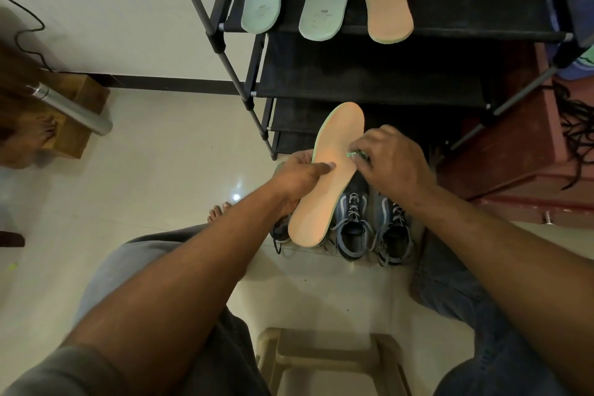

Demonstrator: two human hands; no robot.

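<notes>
Above the blue shoes [353, 228] on the floor, just in front of the black rack [369, 83], the orange insole [324, 190] is held aslant, toe end up toward the shelves. The left hand [297, 178] grips its middle, thumb flat across the orange face, fingers behind. The right hand [392, 164] curls at the insole's right edge, pinching a small green scrap [353, 154] (what it is I cannot tell). To work that edge well, I judge, the left grip should brace close by so the foam does not flex, and the right should pull in short, gentle tugs.
</notes>
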